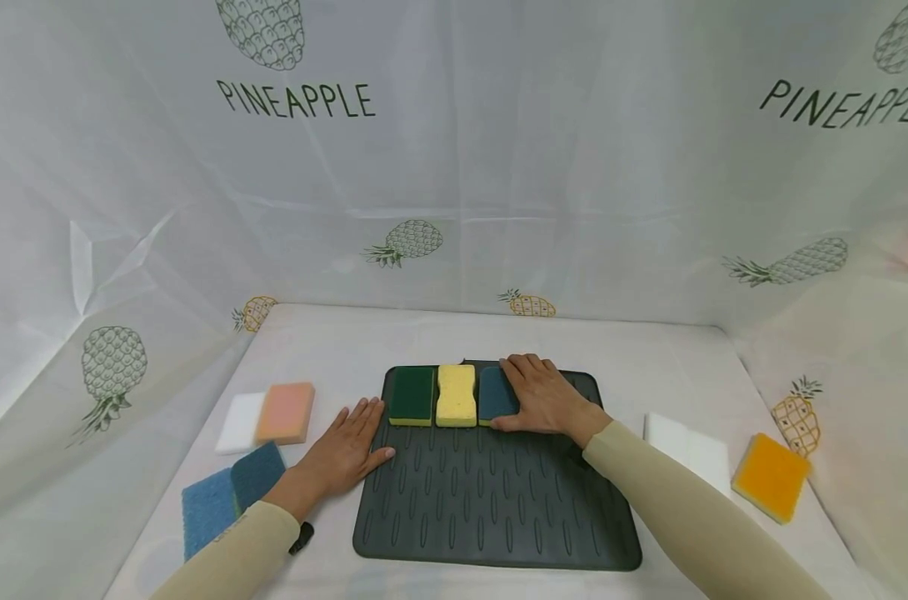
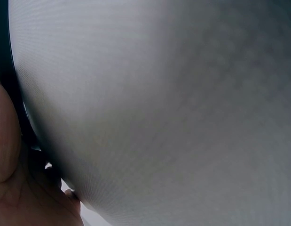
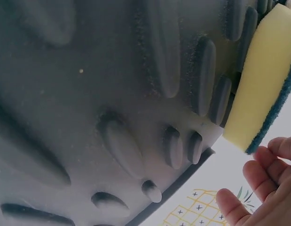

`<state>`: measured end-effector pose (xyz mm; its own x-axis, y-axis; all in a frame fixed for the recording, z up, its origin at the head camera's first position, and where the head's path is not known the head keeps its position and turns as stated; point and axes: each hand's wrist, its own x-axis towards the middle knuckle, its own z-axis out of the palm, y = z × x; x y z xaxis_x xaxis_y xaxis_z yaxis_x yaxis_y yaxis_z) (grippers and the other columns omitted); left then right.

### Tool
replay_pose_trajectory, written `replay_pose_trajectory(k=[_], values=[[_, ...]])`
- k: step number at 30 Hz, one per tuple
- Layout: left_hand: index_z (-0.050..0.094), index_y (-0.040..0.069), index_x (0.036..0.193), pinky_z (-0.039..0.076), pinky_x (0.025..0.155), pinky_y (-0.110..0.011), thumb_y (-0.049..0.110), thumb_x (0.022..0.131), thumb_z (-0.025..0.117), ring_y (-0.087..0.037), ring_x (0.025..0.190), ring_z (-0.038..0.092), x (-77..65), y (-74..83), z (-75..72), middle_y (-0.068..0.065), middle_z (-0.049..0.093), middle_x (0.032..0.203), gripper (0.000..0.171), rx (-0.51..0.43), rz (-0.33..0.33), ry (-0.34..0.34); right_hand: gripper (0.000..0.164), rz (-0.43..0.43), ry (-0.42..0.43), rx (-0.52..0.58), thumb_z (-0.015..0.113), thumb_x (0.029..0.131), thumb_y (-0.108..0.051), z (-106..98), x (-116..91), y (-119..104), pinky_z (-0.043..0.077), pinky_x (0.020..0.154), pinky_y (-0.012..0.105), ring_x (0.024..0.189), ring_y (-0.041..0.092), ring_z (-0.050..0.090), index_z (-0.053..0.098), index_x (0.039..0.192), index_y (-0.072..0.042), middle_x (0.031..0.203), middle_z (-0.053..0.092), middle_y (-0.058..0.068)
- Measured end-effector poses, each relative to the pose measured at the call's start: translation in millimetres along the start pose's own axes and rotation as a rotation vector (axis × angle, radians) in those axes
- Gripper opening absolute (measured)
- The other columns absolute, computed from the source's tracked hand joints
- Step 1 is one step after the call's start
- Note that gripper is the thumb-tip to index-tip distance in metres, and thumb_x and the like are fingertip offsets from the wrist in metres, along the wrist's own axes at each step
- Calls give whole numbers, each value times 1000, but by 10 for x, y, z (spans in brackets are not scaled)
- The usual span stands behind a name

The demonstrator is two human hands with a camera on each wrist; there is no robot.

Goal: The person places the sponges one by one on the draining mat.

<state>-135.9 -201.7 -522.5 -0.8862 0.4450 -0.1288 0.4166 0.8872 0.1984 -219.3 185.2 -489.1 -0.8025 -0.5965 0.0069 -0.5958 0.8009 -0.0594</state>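
The right hand point(image 1: 547, 398) grasps a blue-topped scrub sponge point(image 1: 495, 392), its thumb at the near end and its fingers over the far end, hiding part of the top. In the right wrist view the fingertips reach the end of that sponge, where yellow foam and a dark blue scouring layer show. The left hand point(image 1: 345, 454) is not gripping anything: it lies flat with its fingers extended along the left edge of a dark ribbed mat point(image 1: 484, 521). The left wrist view is mostly filled by a blurred pale surface.

The blue-topped sponge is on the mat by its far edge, third in a row. Just left of it sits a yellow notched sponge point(image 1: 456, 395), then a dark green-topped sponge point(image 1: 411, 392).

Left of the mat on the desk point(image 1: 334, 325), a white sponge point(image 1: 238, 423) and a pink sponge point(image 1: 285, 412) adjoin each other; nearer the person, a dark blue pad point(image 1: 257, 472) overlaps a lighter blue pad point(image 1: 207, 500), and the left sleeve point(image 1: 236, 546) covers part of them. On the other side, the right sleeve point(image 1: 675, 492) crosses the mat's corner and partly blocks two white pads point(image 1: 682, 443). Beyond them lies an orange sponge point(image 1: 771, 477). A pineapple-printed sheet point(image 1: 529, 158) hangs behind the desk.
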Motion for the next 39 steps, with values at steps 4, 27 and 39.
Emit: replay_pose_trajectory(k=[4, 27, 39], values=[[23, -6, 165, 21, 129, -62, 49, 110, 51, -42, 161, 21, 3, -1, 4, -23, 25, 172, 83, -2, 2, 0, 107, -3, 33, -8, 62, 89, -79, -30, -39, 9, 42, 114, 62, 143, 39, 46, 40, 161, -3, 158, 45, 19], [24, -7, 165, 21, 129, -63, 49, 109, 52, -43, 161, 21, -1, 1, 11, -24, 25, 172, 84, -1, 12, 19, 88, -8, 349, -186, 68, 94, -64, -177, -1055, 824, 48, 100, 62, 125, 45, 57, 55, 143, 8, 137, 60, 26], [23, -6, 165, 22, 129, -62, 52, 109, 51, -43, 161, 21, 5, -7, 19, -23, 26, 172, 85, 17, 10, 12, 89, 48, 341, -233, 69, 88, -65, -166, -1753, 1148, 48, 96, 64, 118, 46, 57, 57, 136, 8, 130, 62, 27]])
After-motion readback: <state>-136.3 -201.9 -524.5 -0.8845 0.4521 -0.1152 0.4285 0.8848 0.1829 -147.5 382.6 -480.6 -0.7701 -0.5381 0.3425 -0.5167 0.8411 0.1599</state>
